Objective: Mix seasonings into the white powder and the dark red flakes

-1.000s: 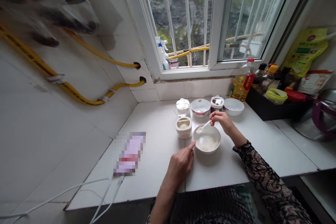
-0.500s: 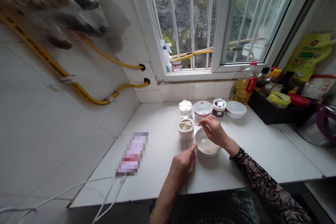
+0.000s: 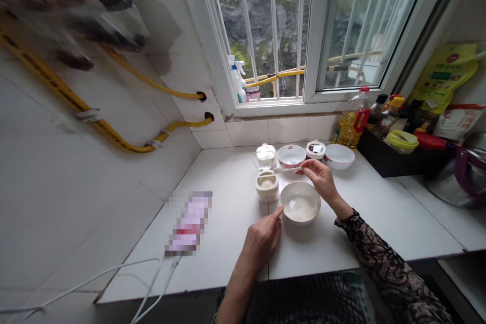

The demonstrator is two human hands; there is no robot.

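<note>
White tiles cover the counter (image 3: 228, 223) beneath the window (image 3: 321, 25), where the right hand (image 3: 321, 180) pinches a small white spoon (image 3: 288, 169) between thumb and fingertips, its head reaching toward an open cream canister (image 3: 267, 187) of pale powder (image 3: 267, 182). The left hand (image 3: 261, 243), loosely curled and holding nothing, rests a forefinger against a white bowl (image 3: 299, 218). Keeping the spoon level across that short gap would limit spills. Earlier the spoon hung over the bowl; now it sits nearer the canister.

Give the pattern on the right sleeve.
The right sleeve is dark, lace-like floral; head view.
</note>
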